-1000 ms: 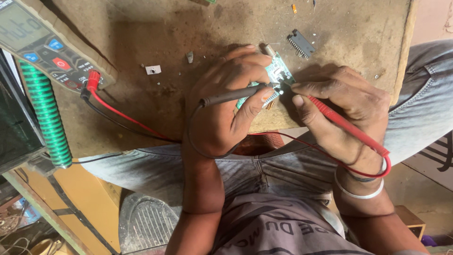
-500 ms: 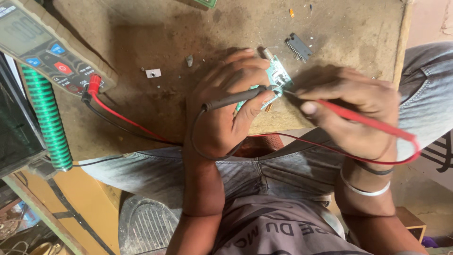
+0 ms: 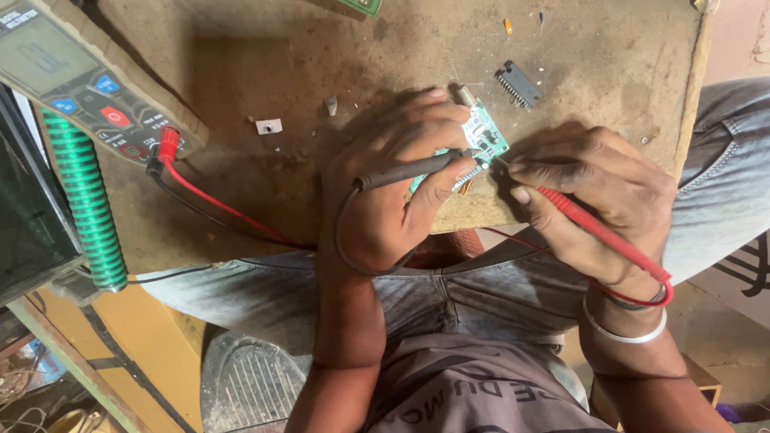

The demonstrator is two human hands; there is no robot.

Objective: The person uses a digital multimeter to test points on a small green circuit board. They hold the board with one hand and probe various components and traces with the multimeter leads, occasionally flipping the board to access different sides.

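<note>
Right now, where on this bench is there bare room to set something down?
The widest bare patch lies along the far side of the bench, between the black chip and the meter. Another lies left of the left hand, past the small white bit toward the red lead. It is crowded at the near edge, where both hands press probes on the board.

A small green circuit board [image 3: 484,138] lies near the front edge of the brown surface [image 3: 321,64], partly covered. A black probe [image 3: 409,170] lies almost flat across it, its tip on the board. A red probe [image 3: 597,234] comes slanted from the other side, its tip meeting the same board.
</note>
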